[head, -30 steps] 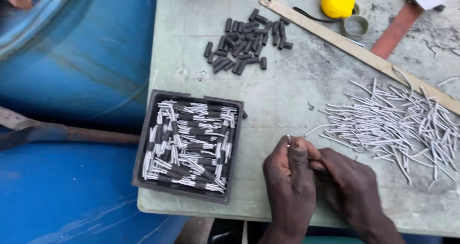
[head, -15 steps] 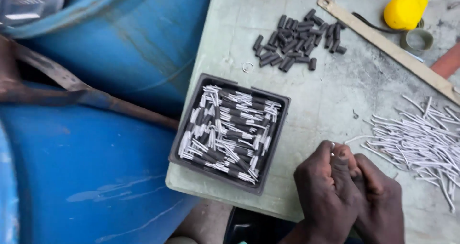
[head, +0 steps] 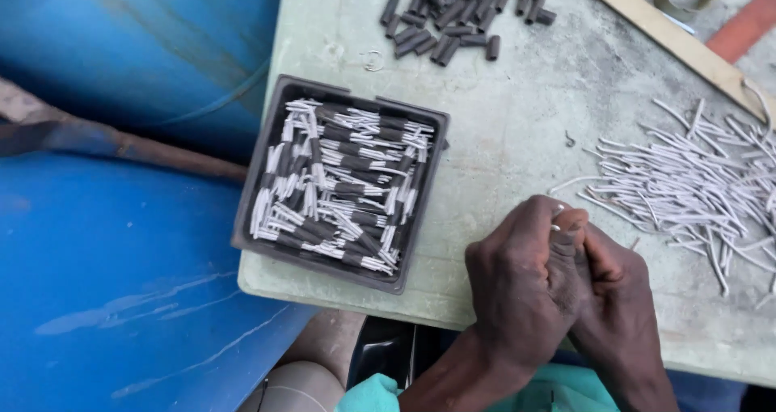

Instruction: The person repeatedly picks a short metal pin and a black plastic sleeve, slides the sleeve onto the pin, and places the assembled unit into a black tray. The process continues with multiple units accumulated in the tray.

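The left hand [head: 524, 278] and the right hand [head: 608, 287] are pressed together near the front edge of a pale green, scuffed and chalk-stained work board [head: 517, 113]. The fingers of both are curled inward and meet at the fingertips, where a thin white wire piece [head: 557, 211] shows as a small pale tip between the left thumb and the right fingers; the rest of it is hidden by the knuckles, so its full shape cannot be told. Just right of the hands lies a loose heap of white wire pieces [head: 687, 194], slender, matte and slightly bent, scattered in no order on the board. Left of the hands sits a square black plastic tray [head: 260, 187] with a raised rim, filled with finished pieces, each a short dark sleeve with white wire ends showing, laid mostly crosswise. At the far edge of the board is a cluster of short dark grey tubes [head: 461, 16], cylindrical and dull-surfaced. A flat, pale wooden strip [head: 663, 36] runs diagonally across the top right corner. A blue plastic drum [head: 121, 242], smooth and scratched, fills the left of the view, with a rusty metal bar [head: 121, 143] across it.
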